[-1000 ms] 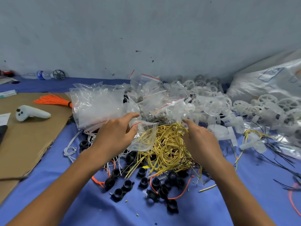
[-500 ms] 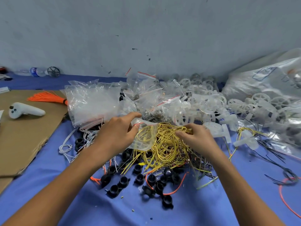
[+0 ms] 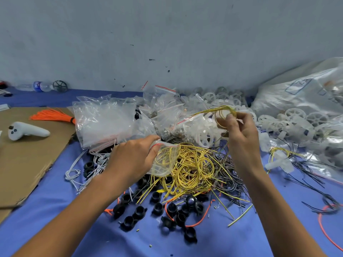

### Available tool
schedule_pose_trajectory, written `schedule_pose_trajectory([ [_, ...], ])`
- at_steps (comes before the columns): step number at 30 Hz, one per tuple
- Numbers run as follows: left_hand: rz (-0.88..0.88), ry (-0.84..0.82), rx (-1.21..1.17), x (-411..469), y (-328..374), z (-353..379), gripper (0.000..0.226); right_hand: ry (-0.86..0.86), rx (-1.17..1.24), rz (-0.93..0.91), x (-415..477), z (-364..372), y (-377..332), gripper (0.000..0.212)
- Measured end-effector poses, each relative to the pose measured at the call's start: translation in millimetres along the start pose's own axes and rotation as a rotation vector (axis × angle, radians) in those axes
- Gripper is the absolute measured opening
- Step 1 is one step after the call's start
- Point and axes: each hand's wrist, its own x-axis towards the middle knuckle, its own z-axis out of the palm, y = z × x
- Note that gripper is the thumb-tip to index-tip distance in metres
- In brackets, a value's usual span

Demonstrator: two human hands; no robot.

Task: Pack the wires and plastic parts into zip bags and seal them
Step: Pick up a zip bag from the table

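Holding the zip bag (image 3: 165,161) by its red-lined lip, your left hand (image 3: 133,158) pinches 1 side between thumb and curled fingers, at 9 o'clock of the yellow wire pile (image 3: 194,169). The mouth looks only half open and faces 3 o'clock. Yellow loops show through the film, though I can't tell whether they lie inside or behind it. Spread that lip wider, I'd say, before anything goes in.

Up at 1 o'clock of the pile, your right hand (image 3: 241,138) is lifted clear. Thumb and fingertips are closed on a small coil of yellow wire (image 3: 225,108), loose ends trailing toward 9 o'clock. Tuck those ends into the loop, lead with the rounded edge, and slide it in low so springy strands don't snag the zip track.

Now the stuff itself, from 9 o'clock across:
- flat brown cardboard (image 3: 27,160)
- a stiff orange wire tassel (image 3: 53,115)
- a slippery stack of empty bags (image 3: 104,121)
- the glossy yellow tangle at centre
- chunky ring-shaped black plastic parts (image 3: 157,208) at 6 o'clock
- thin black wires (image 3: 306,167)
- translucent spoked white wheels (image 3: 295,114) heaped at 2 o'clock

All of it sits on soft blue cloth (image 3: 241,242).
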Motion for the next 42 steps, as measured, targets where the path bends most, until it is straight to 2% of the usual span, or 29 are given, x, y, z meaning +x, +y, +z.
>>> schedule_pose_trajectory([
  [3,0.045,0.076,0.076,-0.7,1.9,-3.1,0.035,-0.012,0.218,0.055,0.5,-0.6,-9.4,0.011],
  [7,0.041,0.069,0.111,2.0,1.2,-2.5,0.035,-0.13,0.527,0.195,-4.7,0.7,-20.3,0.011],
  [12,0.021,0.017,0.107,2.2,-2.3,0.3,0.035,0.022,0.689,0.217,-0.9,6.6,-33.7,0.015],
  [15,0.017,-0.022,0.111,0.0,-2.3,2.6,0.038,0.046,0.712,0.14,9.5,6.4,-50.4,0.013],
  [22,0.001,-0.069,0.089,1.1,2.0,5.7,0.04,-0.015,0.841,-0.116,38.3,-5.6,-90.3,0.006],
  [24,0.005,-0.085,0.103,1.7,3.9,7.3,0.04,-0.032,0.671,-0.236,44.3,-4.2,-89.2,0.004],
  [26,0.01,-0.078,0.12,2.7,6.1,9.0,0.04,-0.18,0.199,-0.299,47.7,0.6,-83.2,0.006],
  [28,0.01,-0.077,0.116,3.6,8.1,10.2,0.039,-0.462,-0.407,-0.228,49.2,4.1,-74.9,0.008],
  [29,0.009,-0.082,0.109,3.8,8.8,10.6,0.039,-0.519,-0.605,-0.208,51.5,4.2,-74.4,0.007],
  [30,0.008,-0.088,0.103,3.8,9.5,11.1,0.039,-0.495,-0.652,-0.226,56.0,3.5,-76.2,0.005],
  [31,0.007,-0.092,0.098,3.5,9.9,11.4,0.039,-0.428,-0.55,-0.263,60.2,3.9,-82.6,0.004],
  [33,0.007,-0.098,0.088,3.7,10.1,11.3,0.039,-0.212,-0.178,-0.344,70.3,-1.5,-105.6,0.007],
  [34,0.005,-0.101,0.083,3.9,10.0,11.2,0.039,-0.094,-0.107,-0.353,74.7,-5.7,-116.5,0.011],
  [36,-0.003,-0.112,0.076,4.2,9.5,11.0,0.04,0.047,-0.166,-0.232,82.0,-14.4,-125.7,0.019],
  [38,-0.007,-0.113,0.06,5.5,8.0,10.8,0.04,-0.016,-0.127,-0.099,79.1,-17.8,-124.4,0.023],
  [42,-0.018,-0.108,0.024,5.2,8.9,12.1,0.041,-0.256,0.197,-0.005,53.9,-11.4,-102.7,0.025],
])
